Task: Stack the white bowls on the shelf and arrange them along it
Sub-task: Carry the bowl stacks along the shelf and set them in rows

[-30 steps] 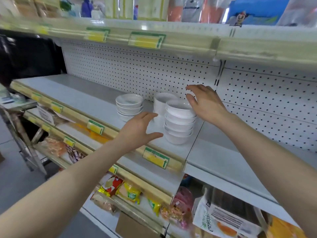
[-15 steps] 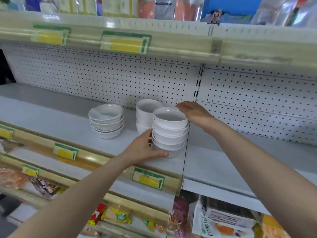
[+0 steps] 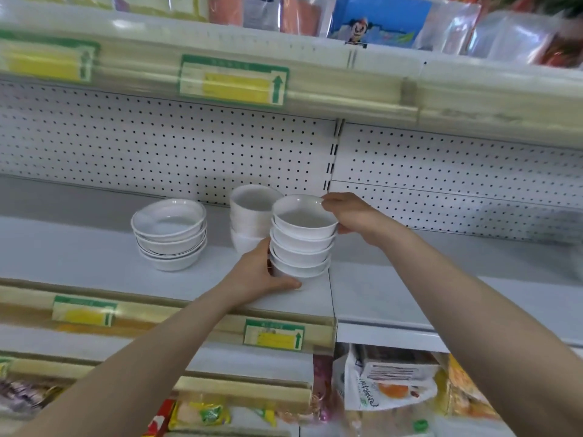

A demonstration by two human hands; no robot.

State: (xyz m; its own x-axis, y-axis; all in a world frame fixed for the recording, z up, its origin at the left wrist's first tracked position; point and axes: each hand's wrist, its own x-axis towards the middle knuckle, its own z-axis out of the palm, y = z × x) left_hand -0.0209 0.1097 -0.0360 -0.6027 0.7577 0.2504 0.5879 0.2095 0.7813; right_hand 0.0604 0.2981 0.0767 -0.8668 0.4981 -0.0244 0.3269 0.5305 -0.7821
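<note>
the left hand (image 3: 262, 275) curls round the base of the front bowl stack (image 3: 301, 247) on the shelf (image 3: 79, 250) — likely steadying it — while the right hand (image 3: 350, 212) pinches its top rim; a rear stack (image 3: 247, 212) stands just behind, a wider stack (image 3: 170, 234) further left.

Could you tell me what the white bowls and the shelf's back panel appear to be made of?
The white bowls look smooth and glossy with thin rims: glazed ceramic or melamine, cannot tell which. The back panel is a white-painted perforated sheet, probably metal, with regular holes.
</note>
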